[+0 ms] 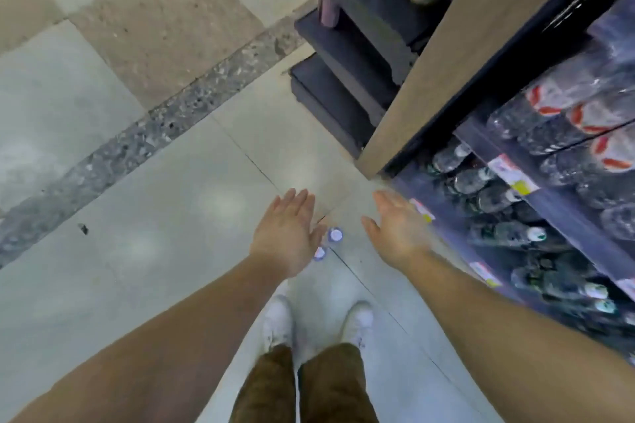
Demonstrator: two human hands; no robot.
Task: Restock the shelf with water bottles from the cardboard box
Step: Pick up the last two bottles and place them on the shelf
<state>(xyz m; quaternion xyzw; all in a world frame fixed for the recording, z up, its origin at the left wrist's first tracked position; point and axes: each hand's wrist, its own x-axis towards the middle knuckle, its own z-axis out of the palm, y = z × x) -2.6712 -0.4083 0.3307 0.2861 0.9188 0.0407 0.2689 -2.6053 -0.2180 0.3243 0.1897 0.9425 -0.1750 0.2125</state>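
While both your hands, the left hand (pixel 285 233) and the right hand (pixel 398 227), hang open and empty, two clear plastic water bottles with white caps (pixel 335 234) stand on the floor between them; a hasty reach could topple them.

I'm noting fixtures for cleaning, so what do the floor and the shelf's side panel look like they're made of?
Floor: seemingly polished stone or ceramic tile, with visible joints, soft light reflections and a speckled terrazzo-like strip. Side panel: probably matte wood-look laminate, beige and faintly grained, though real wood can't be excluded.
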